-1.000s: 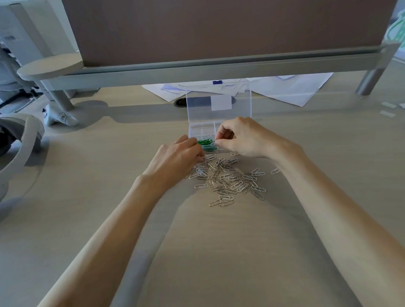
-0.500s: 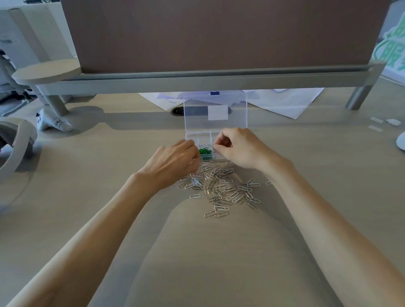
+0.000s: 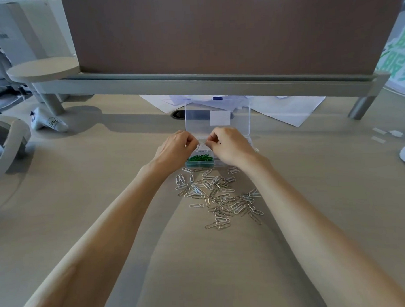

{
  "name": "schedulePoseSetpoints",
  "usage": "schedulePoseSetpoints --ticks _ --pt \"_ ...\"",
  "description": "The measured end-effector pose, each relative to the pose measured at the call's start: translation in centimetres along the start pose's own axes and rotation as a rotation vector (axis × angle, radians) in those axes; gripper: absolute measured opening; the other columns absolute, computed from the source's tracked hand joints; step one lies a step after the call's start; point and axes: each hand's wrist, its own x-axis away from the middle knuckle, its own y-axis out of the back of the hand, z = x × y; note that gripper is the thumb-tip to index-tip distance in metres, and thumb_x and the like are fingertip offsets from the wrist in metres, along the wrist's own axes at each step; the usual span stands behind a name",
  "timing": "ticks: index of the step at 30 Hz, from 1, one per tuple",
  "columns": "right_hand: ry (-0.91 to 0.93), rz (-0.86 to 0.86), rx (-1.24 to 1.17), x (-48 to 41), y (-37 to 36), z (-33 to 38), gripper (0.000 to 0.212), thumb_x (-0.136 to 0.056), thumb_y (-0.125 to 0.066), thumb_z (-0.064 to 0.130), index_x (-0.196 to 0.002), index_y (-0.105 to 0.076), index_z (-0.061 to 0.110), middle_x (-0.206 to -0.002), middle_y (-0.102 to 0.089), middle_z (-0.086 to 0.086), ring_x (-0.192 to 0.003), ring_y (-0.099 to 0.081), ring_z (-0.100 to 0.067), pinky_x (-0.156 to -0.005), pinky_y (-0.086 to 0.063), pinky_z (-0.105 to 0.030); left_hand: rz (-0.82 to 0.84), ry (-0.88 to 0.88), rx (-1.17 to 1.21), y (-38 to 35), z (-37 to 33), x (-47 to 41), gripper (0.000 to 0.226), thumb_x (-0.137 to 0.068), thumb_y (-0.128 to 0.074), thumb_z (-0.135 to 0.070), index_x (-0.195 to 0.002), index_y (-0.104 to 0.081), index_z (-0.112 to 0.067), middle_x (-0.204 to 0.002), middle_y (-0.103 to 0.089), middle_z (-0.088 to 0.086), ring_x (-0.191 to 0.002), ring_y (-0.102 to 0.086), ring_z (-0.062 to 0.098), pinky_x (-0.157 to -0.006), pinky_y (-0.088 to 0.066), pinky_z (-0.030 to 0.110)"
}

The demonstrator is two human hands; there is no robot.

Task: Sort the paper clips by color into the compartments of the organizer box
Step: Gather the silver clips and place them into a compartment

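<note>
— Where are the clips?
— Loose silver wire paper clips (image 3: 219, 198) lie on the beige worktop (image 3: 83, 180), at 6 o'clock from the clear plastic organizer box (image 3: 220, 163). Green paper clips (image 3: 200, 158) fill its 7 o'clock compartment.
— Your fingers?
— My left hand (image 3: 176, 147) and right hand (image 3: 228, 145) hover over the box, fingers curled, tips pinched. On what, I can't tell.

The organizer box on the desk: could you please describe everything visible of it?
The organizer box is clear plastic, on the desk, its lid standing open with a white label. Its near-left compartment holds green paper clips. The left hand and right hand hover over it, fingers curled; contact is unclear. Silver paper clips lie before it.
</note>
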Motion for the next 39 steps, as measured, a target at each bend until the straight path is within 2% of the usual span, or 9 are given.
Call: schedulePoseSetpoints --ticks 8,14,18,23,27,29,31,36,39 --pt "0.002 -0.022 0.019 -0.3 -1.1 -0.5 0.015 -0.093 -0.060 0.024 -0.100 -0.067 0.013 -0.102 -0.068 -0.004 -0.099 -0.057 -0.024 -0.084 -0.050 -0.043 -0.034 -0.029 -0.050 0.2 0.2 0.1 0.024 -0.100 -0.045 -0.026 -0.101 -0.068 -0.016 -0.105 -0.060 -0.003 -0.087 -0.052 0.013 -0.071 -0.041 0.029" --pt "0.043 -0.061 0.020 -0.1 -1.4 -0.2 0.015 -0.091 -0.064 0.026 -0.099 -0.074 0.019 -0.098 -0.073 -0.003 -0.096 -0.062 -0.024 -0.082 -0.053 -0.043 -0.016 -0.048 -0.048 0.8 0.6 1.1 0.024 -0.099 -0.047 -0.024 -0.107 -0.070 -0.021 -0.111 -0.064 -0.003 -0.094 -0.057 0.016 -0.079 -0.047 0.033" --pt "0.070 -0.062 0.012 0.6 -0.8 -0.4 0.015 -0.091 -0.064 0.027 -0.097 -0.074 0.019 -0.097 -0.072 0.000 -0.094 -0.059 -0.020 -0.080 -0.051 -0.039 -0.046 -0.097 -0.019 2.5 0.8 2.3 0.017 -0.095 -0.055 -0.022 -0.104 -0.068 -0.027 -0.105 -0.062 -0.010 -0.082 -0.051 0.010 -0.072 -0.041 0.028" --pt "0.095 0.048 -0.094 2.3 0.2 0.3 0.010 -0.087 -0.068 0.024 -0.096 -0.074 0.023 -0.080 -0.061 0.014 -0.071 -0.053 -0.006 -0.068 -0.043 -0.026 0.270 -0.135 -0.053 5.0 0.9 4.5 0.011 -0.088 -0.066 -0.023 -0.093 -0.071 -0.031 -0.087 -0.062 -0.017 -0.071 -0.049 -0.003 -0.063 -0.035 0.012" --pt "0.194 0.311 -0.072 3.8 0.4 2.3 0.022 -0.088 -0.066 0.010 -0.103 -0.074 0.025 -0.088 -0.061 0.016 -0.079 -0.056 0.002 -0.068 -0.040 -0.016 0.418 -0.144 -0.101 5.9 1.2 5.0 0.023 -0.084 -0.069 -0.014 -0.097 -0.074 -0.032 -0.089 -0.061 -0.018 -0.072 -0.048 -0.013 -0.066 -0.034 0.007" --pt "0.211 0.341 0.002 4.2 -0.1 2.9 0.029 -0.089 -0.063 0.007 -0.103 -0.073 0.031 -0.093 -0.059 0.014 -0.084 -0.056 -0.002 -0.068 -0.042 -0.019 0.455 -0.138 -0.131 6.1 1.3 5.1 0.027 -0.082 -0.070 -0.010 -0.100 -0.074 -0.029 -0.090 -0.062 -0.017 -0.070 -0.047 -0.021 -0.065 -0.032 0.004" --pt "0.223 0.323 0.053 4.3 -0.5 3.0 0.029 -0.089 -0.064 0.010 -0.103 -0.072 0.034 -0.097 -0.056 0.012 -0.090 -0.056 -0.007 -0.071 -0.042 -0.024 0.462 -0.125 -0.139 6.2 1.5 5.2 0.028 -0.080 -0.071 -0.010 -0.101 -0.073 -0.029 -0.090 -0.063 -0.018 -0.069 -0.048 -0.020 -0.067 -0.034 0.006" --pt "0.311 0.264 0.167 4.5 -0.5 3.4 0.012 -0.088 -0.068 0.024 -0.099 -0.073 0.029 -0.098 -0.056 0.008 -0.094 -0.049 -0.010 -0.073 -0.038 -0.027 0.452 -0.096 -0.144 5.9 1.8 5.2 0.020 -0.078 -0.074 -0.022 -0.085 -0.069 -0.039 -0.085 -0.063 -0.021 -0.081 -0.053 -0.006 -0.081 -0.047 0.029" --pt "0.321 0.244 0.216 4.5 -0.5 3.2 0.012 -0.088 -0.067 0.026 -0.098 -0.070 0.020 -0.095 -0.053 0.008 -0.094 -0.045 -0.009 -0.073 -0.034 -0.026 0.413 -0.091 -0.221 5.7 1.4 5.3 0.010 -0.080 -0.071 -0.031 -0.077 -0.065 -0.039 -0.086 -0.061 -0.021 -0.087 -0.053 0.005 -0.077 -0.047 0.031"
